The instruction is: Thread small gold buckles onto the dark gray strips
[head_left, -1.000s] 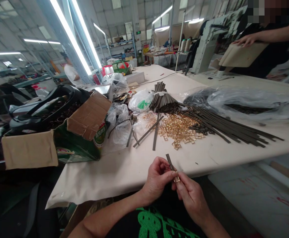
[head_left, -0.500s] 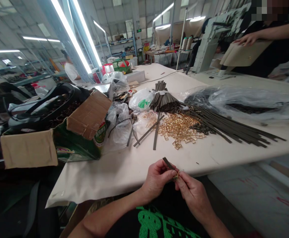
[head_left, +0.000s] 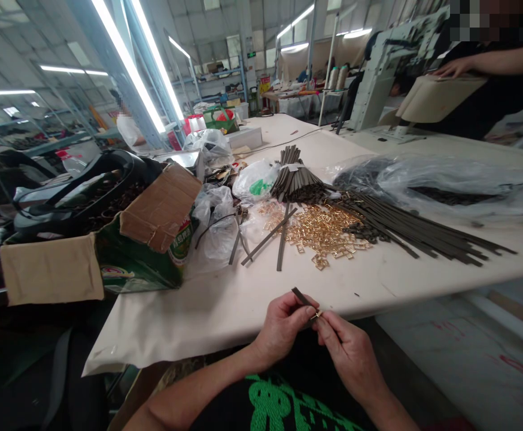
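Close to the table's front edge, my left hand (head_left: 283, 326) pinches a dark strap (head_left: 300, 296), whose short end sticks out past the fingers. A small gold buckle (head_left: 316, 315) sits between the two hands. My right hand (head_left: 344, 344) has thumb and fingers closed on the buckle, its tips against the left hand's. Part of the strap and buckle is hidden by the fingers. Farther up lies a heap of gold buckles (head_left: 322, 230), with a few loose dark straps (head_left: 268, 238) at its left.
A tied bundle of straps (head_left: 295, 179) stands behind the heap; more straps (head_left: 423, 224) fan out rightward. Plastic bags (head_left: 459, 185) lie at the right. An open cardboard box (head_left: 52, 269) stands left. A co-worker's hand (head_left: 456, 67) holds a beige piece (head_left: 441, 99) at a sewing machine (head_left: 371, 90).
My fingers have shifted slightly left, and the gold buckle shows more clearly between them. The co-worker's beige piece has moved a little left and down.
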